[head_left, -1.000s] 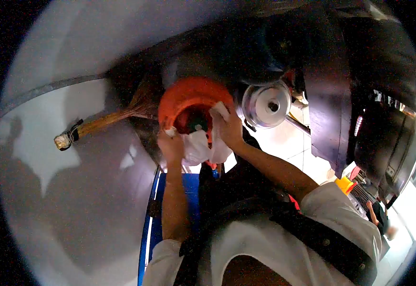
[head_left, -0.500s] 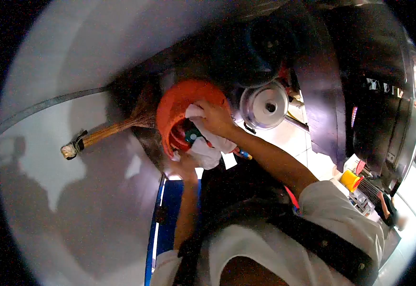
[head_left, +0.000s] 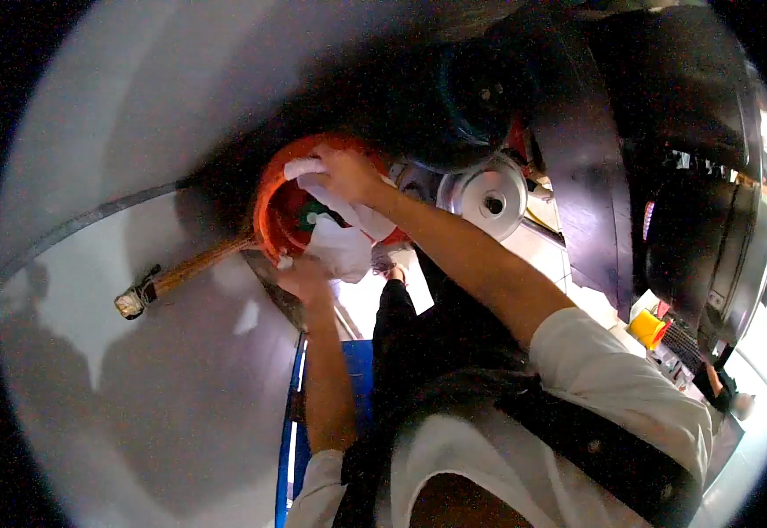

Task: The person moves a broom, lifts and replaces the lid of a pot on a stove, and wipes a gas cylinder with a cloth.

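Note:
An orange bucket point(head_left: 269, 189) stands tilted toward me, its mouth facing up at my view. Inside it something green point(head_left: 300, 214) with a pale round spot shows, partly covered. A white cloth point(head_left: 339, 249) hangs across the near side of the mouth. My right hand point(head_left: 351, 179) is at the far right part of the rim, closed on a bunched fold of the cloth. Low on the near left rim, my left hand point(head_left: 306, 280) pinches a small white end, apparently of the same cloth; its fingers are slightly blurred.
A straw broom point(head_left: 194, 270) leans at the left by the white wall point(head_left: 181, 396). Right of the bucket are a round metal lid point(head_left: 482, 198) and a large dark container point(head_left: 480, 97). Far right, a yellow bucket point(head_left: 647, 328) and another person point(head_left: 719, 387) appear.
The bucket has shifted left and up in view, and more of its mouth faces me. Both hands moved left with it, still on the cloth, which is spread wider over the opening.

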`<move>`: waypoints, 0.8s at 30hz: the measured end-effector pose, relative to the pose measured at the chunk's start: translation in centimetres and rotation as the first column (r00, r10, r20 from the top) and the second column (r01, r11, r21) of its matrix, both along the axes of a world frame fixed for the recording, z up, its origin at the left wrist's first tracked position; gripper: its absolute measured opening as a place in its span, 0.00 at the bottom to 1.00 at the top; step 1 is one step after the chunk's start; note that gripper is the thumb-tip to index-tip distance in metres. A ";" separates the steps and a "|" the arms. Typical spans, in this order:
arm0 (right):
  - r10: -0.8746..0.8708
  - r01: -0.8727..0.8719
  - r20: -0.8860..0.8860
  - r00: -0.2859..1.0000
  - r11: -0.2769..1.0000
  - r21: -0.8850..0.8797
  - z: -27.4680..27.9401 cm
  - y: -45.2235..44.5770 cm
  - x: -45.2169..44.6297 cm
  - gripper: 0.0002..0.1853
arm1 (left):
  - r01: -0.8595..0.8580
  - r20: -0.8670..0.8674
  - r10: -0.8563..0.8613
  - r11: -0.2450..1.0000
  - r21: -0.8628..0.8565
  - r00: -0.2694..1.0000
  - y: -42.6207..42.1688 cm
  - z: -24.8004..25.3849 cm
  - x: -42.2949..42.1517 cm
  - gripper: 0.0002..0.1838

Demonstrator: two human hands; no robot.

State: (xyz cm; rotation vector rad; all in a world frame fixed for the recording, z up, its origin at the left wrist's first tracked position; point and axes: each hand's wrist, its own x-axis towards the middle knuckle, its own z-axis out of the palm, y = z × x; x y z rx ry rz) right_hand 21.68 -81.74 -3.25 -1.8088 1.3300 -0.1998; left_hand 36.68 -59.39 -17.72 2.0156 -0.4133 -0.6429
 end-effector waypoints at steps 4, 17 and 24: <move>-0.311 0.325 0.149 0.939 0.942 -0.079 -0.9 3.1 -0.1 0.31 | 0.368 0.369 -0.447 0.891 0.266 0.815 -4.2 7.2 2.1 0.17; -0.567 0.599 0.284 0.773 0.800 -0.034 -0.5 8.9 3.9 0.24 | 0.479 0.141 -0.571 0.778 0.406 0.809 -11.5 12.9 8.7 0.15; -0.503 0.530 0.228 0.833 0.845 -0.071 -0.3 14.5 -1.7 0.20 | 0.413 0.187 -0.530 0.798 0.439 0.827 -4.5 17.9 0.3 0.26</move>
